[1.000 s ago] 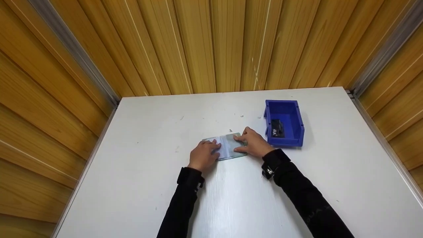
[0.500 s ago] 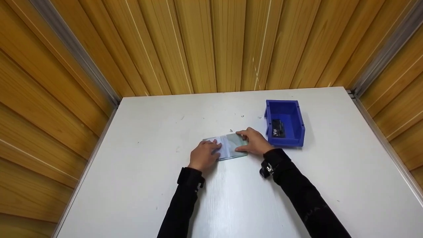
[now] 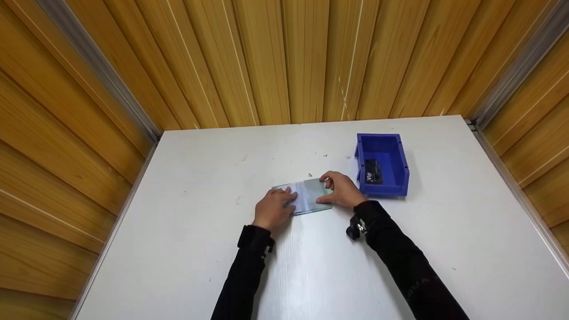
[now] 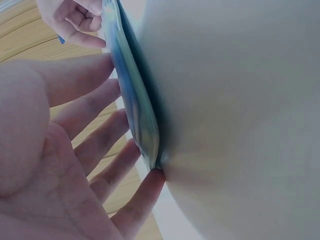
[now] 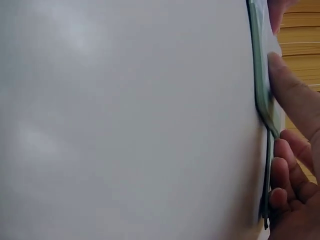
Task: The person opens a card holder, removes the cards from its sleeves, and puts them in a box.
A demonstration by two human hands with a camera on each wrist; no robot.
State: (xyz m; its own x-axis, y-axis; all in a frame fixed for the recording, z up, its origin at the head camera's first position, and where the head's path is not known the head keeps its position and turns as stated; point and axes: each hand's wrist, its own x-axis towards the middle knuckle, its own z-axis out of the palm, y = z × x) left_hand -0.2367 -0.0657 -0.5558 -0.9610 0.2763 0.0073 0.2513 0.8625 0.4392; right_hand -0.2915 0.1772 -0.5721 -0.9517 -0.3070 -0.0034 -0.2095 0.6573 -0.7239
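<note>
A thin plastic booklet (image 3: 306, 197) lies spread on the white table, pale green at its right part and clear and bluish over the left part and middle. Across its left part, my left hand (image 3: 274, 208) rests with fingers spread; in the left wrist view the fingertips (image 4: 131, 146) line up along its edge. My right hand (image 3: 343, 191) is at its right end, thumb on the top face and index finger bent at the far corner. In the right wrist view the curled fingers (image 5: 281, 172) sit at the edge, where an upper layer stands apart from the lower one.
Behind and right of the right hand stands a blue plastic bin (image 3: 398, 166). Inside it lies a black card (image 3: 373, 172) marked "Vip". Wood-look panels (image 3: 306, 62) enclose the white table (image 3: 191, 222) at the back and sides.
The right index finger has drawn back from the booklet's top face to its far right corner and bent. The right wrist has turned slightly. The left hand stays in place.
</note>
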